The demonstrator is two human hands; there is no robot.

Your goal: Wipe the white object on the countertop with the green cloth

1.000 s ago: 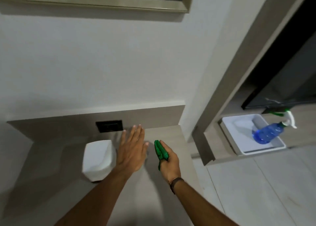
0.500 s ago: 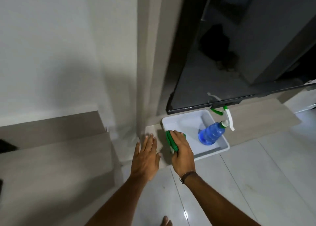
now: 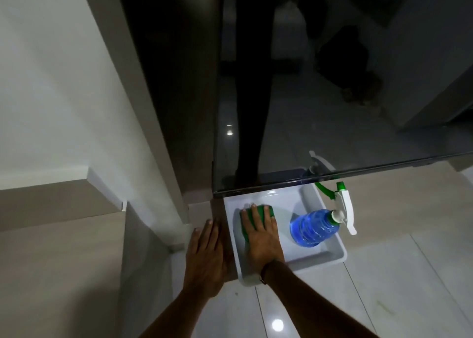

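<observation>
My right hand [image 3: 261,235] lies flat, palm down, on the folded green cloth [image 3: 266,211] inside a white plastic tray [image 3: 320,257]. The cloth rests on the tray's floor at its left side, mostly covered by my fingers. My left hand [image 3: 204,255] is spread flat with fingers apart just left of the tray, holding nothing. The white object and the countertop it stands on are out of view.
A blue spray bottle [image 3: 311,226] with a white and green trigger head stands in the tray's right half. A dark glossy panel [image 3: 332,81] hangs over the tray's back edge. A wooden ledge [image 3: 61,248] lies to the left and a tiled floor [image 3: 396,286] below.
The view swung right, away from the counter and white object. My right hand carried the green cloth to the tray and now presses it flat inside. My left hand followed to the tray's left.
</observation>
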